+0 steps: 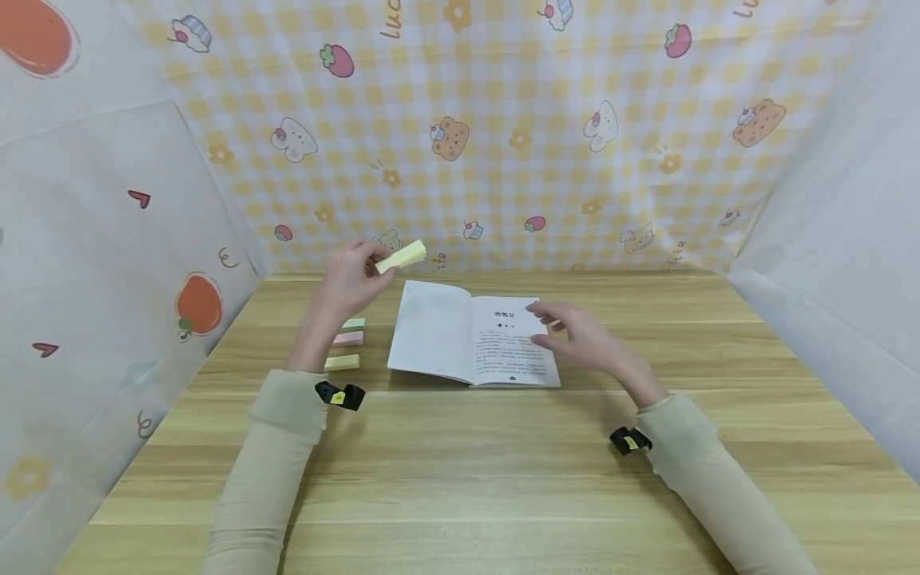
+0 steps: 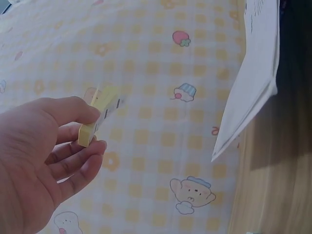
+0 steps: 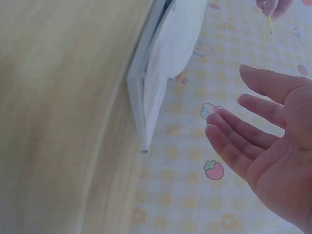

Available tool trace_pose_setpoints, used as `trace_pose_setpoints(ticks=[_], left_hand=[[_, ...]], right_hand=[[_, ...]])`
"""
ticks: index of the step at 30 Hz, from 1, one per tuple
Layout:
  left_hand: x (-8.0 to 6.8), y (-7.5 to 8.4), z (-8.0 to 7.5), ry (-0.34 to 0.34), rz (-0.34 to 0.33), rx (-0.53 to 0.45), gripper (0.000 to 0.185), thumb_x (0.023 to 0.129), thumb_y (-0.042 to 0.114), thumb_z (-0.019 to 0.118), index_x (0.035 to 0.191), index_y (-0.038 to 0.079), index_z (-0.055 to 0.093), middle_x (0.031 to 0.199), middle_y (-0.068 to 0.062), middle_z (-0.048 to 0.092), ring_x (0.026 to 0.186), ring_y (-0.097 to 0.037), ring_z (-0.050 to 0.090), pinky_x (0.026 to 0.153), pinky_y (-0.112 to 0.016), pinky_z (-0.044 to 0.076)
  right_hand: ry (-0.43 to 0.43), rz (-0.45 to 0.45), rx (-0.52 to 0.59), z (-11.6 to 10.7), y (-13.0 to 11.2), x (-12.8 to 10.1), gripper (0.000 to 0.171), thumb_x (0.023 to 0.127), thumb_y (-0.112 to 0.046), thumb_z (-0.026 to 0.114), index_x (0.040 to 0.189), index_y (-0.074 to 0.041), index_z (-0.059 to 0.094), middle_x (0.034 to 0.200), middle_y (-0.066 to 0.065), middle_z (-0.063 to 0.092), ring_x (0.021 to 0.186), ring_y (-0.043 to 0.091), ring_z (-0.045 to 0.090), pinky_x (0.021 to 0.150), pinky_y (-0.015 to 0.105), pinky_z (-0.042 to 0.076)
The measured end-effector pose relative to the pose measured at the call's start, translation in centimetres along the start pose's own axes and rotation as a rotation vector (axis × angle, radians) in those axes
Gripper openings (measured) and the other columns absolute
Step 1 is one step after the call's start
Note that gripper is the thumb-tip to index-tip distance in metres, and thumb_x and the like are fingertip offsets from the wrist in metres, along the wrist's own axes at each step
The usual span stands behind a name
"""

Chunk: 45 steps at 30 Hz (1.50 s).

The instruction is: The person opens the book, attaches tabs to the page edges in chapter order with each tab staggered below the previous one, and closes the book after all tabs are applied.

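My left hand [image 1: 352, 275] is raised above the table and pinches a pale yellow sticky-note pad [image 1: 402, 256] between thumb and fingers; the left wrist view shows the same yellow pad [image 2: 100, 117] in my left hand [image 2: 46, 156]. An open booklet [image 1: 470, 339] lies flat on the wooden table [image 1: 460, 479], with printed text on its right page. My right hand [image 1: 575, 335] hovers over the booklet's right page, fingers straight and relaxed, holding nothing. In the right wrist view my right hand [image 3: 265, 141] is open beside the booklet [image 3: 161, 73].
Three more sticky-note pads lie left of the booklet: a green one [image 1: 353, 323], a pink one [image 1: 348, 339] and a yellow one [image 1: 341, 362]. Patterned cloth walls [image 1: 503, 136] enclose the table on the back and both sides.
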<state>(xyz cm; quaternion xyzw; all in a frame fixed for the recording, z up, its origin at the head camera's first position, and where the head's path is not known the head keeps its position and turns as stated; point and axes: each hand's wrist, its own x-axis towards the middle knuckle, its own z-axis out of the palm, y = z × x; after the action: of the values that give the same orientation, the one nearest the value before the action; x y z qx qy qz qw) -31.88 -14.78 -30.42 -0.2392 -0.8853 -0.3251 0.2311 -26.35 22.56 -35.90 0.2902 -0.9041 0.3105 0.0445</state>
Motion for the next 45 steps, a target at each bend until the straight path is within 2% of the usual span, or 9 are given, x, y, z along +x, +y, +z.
trace_pose_setpoints(ticks=[8,14,21,26,31,39,45], left_hand=[[0.1,1.5,1.0,-0.023,0.130,-0.022,0.020,0.086,0.002,0.075,0.102,-0.008,0.070,0.095,-0.018,0.063,0.075,-0.027,0.065,0.069,-0.037,0.056],[-0.2,2.3,1.6,-0.042,0.160,-0.046,0.021,0.086,0.004,0.077,0.103,-0.006,0.071,0.098,-0.016,0.063,0.075,-0.025,0.063,0.068,-0.035,0.055],[-0.4,2.9,2.3,-0.066,0.235,-0.078,0.021,0.085,0.002,0.078,0.104,-0.006,0.071,0.097,-0.016,0.065,0.075,-0.024,0.064,0.068,-0.034,0.056],[-0.5,3.5,2.7,-0.094,0.279,-0.098,0.022,0.087,0.002,0.076,0.106,-0.005,0.071,0.097,-0.015,0.064,0.075,-0.022,0.062,0.068,-0.037,0.056],[-0.7,4.4,3.0,-0.107,0.326,-0.122,0.020,0.087,0.003,0.077,0.106,-0.004,0.071,0.097,-0.013,0.065,0.077,-0.021,0.061,0.069,-0.034,0.055],[-1.1,5.2,3.7,-0.140,0.380,-0.161,0.019,0.087,0.002,0.077,0.103,-0.002,0.071,0.095,-0.010,0.065,0.077,-0.017,0.060,0.070,-0.030,0.056],[-1.1,5.8,4.1,-0.136,0.428,-0.186,0.019,0.086,0.002,0.078,0.103,-0.002,0.070,0.095,-0.010,0.063,0.077,-0.017,0.060,0.070,-0.027,0.054]], right_hand=[[0.103,-0.040,0.022,-0.8,0.0,-0.3,0.051,0.095,-0.012,0.071,0.141,0.003,0.054,0.133,0.020,0.061,0.113,0.037,0.062,0.095,0.048,0.052],[0.165,-0.087,0.014,-1.1,-0.3,-0.2,0.049,0.094,-0.010,0.072,0.139,0.001,0.056,0.129,0.018,0.062,0.112,0.036,0.061,0.094,0.047,0.053],[0.205,-0.123,0.004,-1.6,-1.0,-0.2,0.047,0.094,-0.009,0.073,0.137,0.002,0.057,0.130,0.017,0.063,0.110,0.034,0.062,0.093,0.045,0.053],[0.253,-0.176,-0.004,-1.9,-1.7,-0.3,0.046,0.091,-0.006,0.074,0.134,0.002,0.059,0.128,0.018,0.064,0.106,0.032,0.064,0.090,0.044,0.054],[0.302,-0.225,-0.004,-2.0,-2.3,-0.4,0.045,0.090,-0.005,0.075,0.132,0.002,0.060,0.126,0.015,0.064,0.105,0.028,0.064,0.090,0.041,0.055],[0.339,-0.253,-0.008,-2.0,-3.4,-0.6,0.046,0.090,-0.007,0.077,0.133,-0.002,0.062,0.124,0.011,0.066,0.103,0.027,0.066,0.089,0.039,0.054],[0.368,-0.285,-0.016,-2.0,-4.2,-0.6,0.046,0.088,-0.005,0.077,0.131,-0.002,0.063,0.123,0.010,0.066,0.105,0.024,0.064,0.088,0.036,0.054]])
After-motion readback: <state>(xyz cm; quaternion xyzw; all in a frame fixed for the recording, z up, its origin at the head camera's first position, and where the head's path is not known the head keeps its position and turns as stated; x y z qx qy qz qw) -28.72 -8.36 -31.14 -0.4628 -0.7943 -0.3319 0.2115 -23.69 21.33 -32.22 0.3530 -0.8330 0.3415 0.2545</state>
